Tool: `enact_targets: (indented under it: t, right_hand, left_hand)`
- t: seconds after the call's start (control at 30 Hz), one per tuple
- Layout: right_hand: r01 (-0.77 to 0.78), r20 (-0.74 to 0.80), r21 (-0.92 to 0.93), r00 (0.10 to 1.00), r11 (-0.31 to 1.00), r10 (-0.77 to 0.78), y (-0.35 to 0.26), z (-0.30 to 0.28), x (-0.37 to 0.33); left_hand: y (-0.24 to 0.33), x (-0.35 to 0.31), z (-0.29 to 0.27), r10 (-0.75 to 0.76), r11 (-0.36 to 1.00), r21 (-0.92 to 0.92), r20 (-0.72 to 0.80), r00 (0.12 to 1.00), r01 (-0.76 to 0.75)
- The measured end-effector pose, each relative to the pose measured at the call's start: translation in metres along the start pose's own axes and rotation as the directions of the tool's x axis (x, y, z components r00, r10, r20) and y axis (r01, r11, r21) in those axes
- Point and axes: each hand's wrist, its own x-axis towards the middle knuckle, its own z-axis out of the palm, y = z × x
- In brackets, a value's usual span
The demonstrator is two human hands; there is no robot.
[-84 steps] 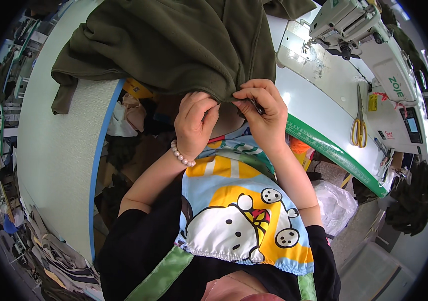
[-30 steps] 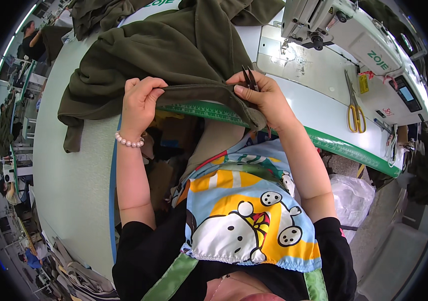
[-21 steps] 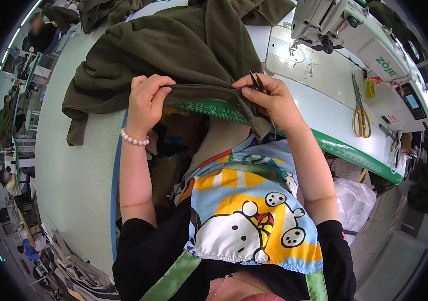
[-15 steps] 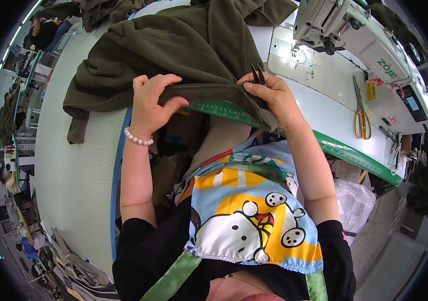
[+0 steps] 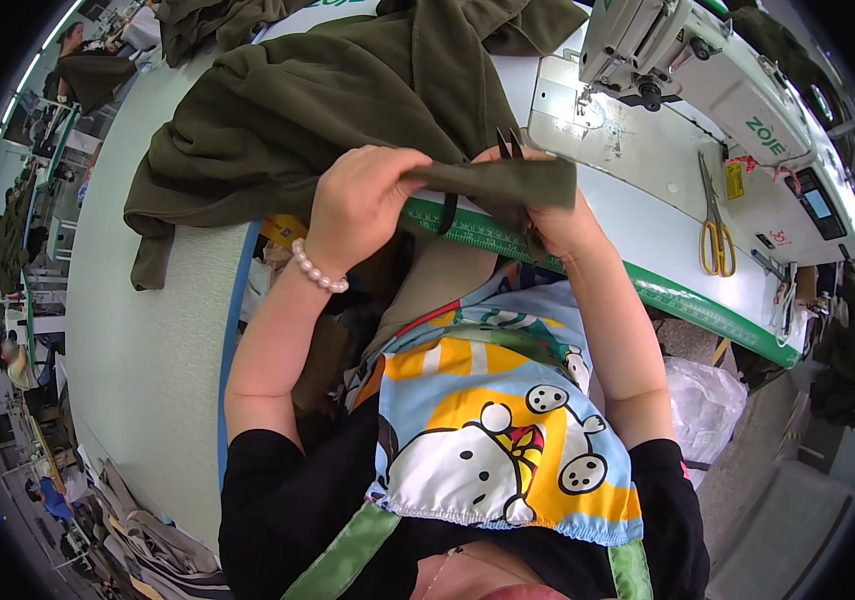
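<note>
A dark olive fabric garment point(image 5: 277, 120) lies bunched over the table, its near edge raised toward me. My left hand point(image 5: 359, 208) is closed on that edge, fingers over the top, with a bead bracelet at the wrist. A folded band of the garment stretches from it to the right, its end standing up in front of my right hand point(image 5: 559, 225). That end hides most of the right fingers. Two dark pointed blades of thread snips point(image 5: 510, 146) stick up from the right hand, which is closed around them. A narrow dark strip hangs below the band between the hands.
A white sewing machine point(image 5: 737, 100) stands at the right, its needle area beyond my right hand. Yellow-handled scissors point(image 5: 715, 240) lie on its table. A green measuring tape point(image 5: 687, 298) runs along the front edge. More olive fabric point(image 5: 212, 30) lies at the far left.
My left hand has moved right and closed on the garment's edge. The band between the hands has turned over, its end now raised over my right fingers. The right hand has barely moved.
</note>
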Motion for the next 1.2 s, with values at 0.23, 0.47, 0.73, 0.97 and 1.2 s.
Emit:
enact_targets:
  t: [0.23,0.47,0.73,0.97,1.2]
  right_hand:
    - [-0.107,0.049,0.119,0.994,0.987,0.102,-0.005,0.003,-0.001]
    - [-0.17,0.054,0.293,0.985,0.941,0.161,0.003,0.001,0.001]
    - [-0.179,0.064,0.309,0.984,0.934,0.167,0.01,0.0,0.005]
    - [-0.191,0.065,0.339,0.982,0.921,0.179,0.011,0.001,0.003]
    - [-0.202,0.049,0.276,0.979,0.94,0.196,0.006,0.003,0.002]
  left_hand:
    - [-0.009,0.026,-0.023,-0.484,0.278,-0.593,0.593,0.644,0.756]
    - [-0.004,0.031,-0.025,-0.429,0.273,-0.501,0.701,0.57,0.821]
    - [-0.009,0.029,-0.021,-0.417,0.084,-0.52,0.756,0.504,0.85]
    - [-0.008,0.025,-0.019,-0.408,0.036,-0.535,0.763,0.501,0.844]
    - [0.002,0.02,-0.014,-0.509,0.027,-0.644,0.65,0.565,0.765]
